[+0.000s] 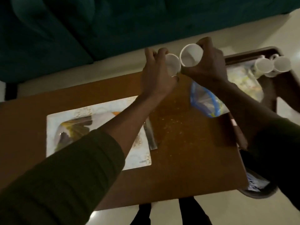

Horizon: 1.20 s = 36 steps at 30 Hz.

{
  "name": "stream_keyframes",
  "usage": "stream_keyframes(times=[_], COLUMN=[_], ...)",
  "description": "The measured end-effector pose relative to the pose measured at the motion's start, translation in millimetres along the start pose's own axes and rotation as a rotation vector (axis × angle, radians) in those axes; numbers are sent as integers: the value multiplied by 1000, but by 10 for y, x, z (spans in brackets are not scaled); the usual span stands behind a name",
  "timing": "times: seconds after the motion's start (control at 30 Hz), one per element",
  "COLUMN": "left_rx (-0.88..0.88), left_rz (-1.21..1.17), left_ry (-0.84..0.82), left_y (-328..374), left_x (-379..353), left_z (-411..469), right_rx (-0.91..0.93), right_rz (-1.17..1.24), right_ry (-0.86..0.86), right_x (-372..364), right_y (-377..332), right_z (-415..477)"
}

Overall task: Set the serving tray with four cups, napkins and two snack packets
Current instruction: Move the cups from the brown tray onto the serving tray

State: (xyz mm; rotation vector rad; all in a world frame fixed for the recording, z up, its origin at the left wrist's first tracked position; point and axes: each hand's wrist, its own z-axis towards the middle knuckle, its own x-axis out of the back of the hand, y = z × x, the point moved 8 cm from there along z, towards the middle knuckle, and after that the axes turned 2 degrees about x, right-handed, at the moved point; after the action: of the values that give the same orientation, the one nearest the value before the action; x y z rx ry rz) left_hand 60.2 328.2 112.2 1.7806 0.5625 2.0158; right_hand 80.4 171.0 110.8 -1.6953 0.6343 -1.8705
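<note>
My left hand (pixel 156 73) grips a white cup (pixel 172 64) above the far edge of the brown table, its mouth tilted toward me. Right beside it, my right hand (pixel 209 62) holds a second white cup (pixel 191 56), also tilted, and the two rims almost touch. At the far right stands a dark serving tray (pixel 282 88) with two white cups (pixel 263 65) (pixel 282 64) on it and a pale patterned napkin (pixel 243 83). A blue and yellow snack packet (pixel 206 101) lies on the table just below my right wrist.
A white patterned placemat (pixel 68 120) on the left of the table (pixel 186 159) carries a clear packet with yellow-brown contents (pixel 73 132). A silvery strip (pixel 151 137) lies by its right edge. Crumbs dot the table's middle. A dark green sofa (pixel 81 30) runs along the back.
</note>
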Motion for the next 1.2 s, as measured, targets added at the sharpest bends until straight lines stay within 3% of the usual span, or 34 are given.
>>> stream_keyframes(times=[0.23, 0.33, 0.57, 0.7, 0.9, 1.1, 1.2], left_rx=[129, 242, 448, 469, 376, 124, -14], left_rz=[71, 73, 81, 62, 81, 176, 230], left_ry=[84, -4, -207, -187, -193, -141, -267], left_y=[-1428, -2068, -3082, -3357, -3489, -3426, -3420], left_x=[1076, 1276, 1024, 856, 726, 892, 903], left_z=[-328, -670, -1542, -1724, -1770, -1743, -1752], right_rx=[130, 139, 50, 44, 91, 77, 183], right_rz=[90, 84, -71, -136, -239, -194, -110], right_ry=[-166, -277, -564, -595, -509, -554, -655], right_x=[-1098, -1650, -2740, -3018, -3125, -3078, -3084], right_y=[-1302, -1629, -1530, -1435, -1538, -1520, -1645], right_z=[-238, -468, -1169, -1398, -1489, -1434, -1366])
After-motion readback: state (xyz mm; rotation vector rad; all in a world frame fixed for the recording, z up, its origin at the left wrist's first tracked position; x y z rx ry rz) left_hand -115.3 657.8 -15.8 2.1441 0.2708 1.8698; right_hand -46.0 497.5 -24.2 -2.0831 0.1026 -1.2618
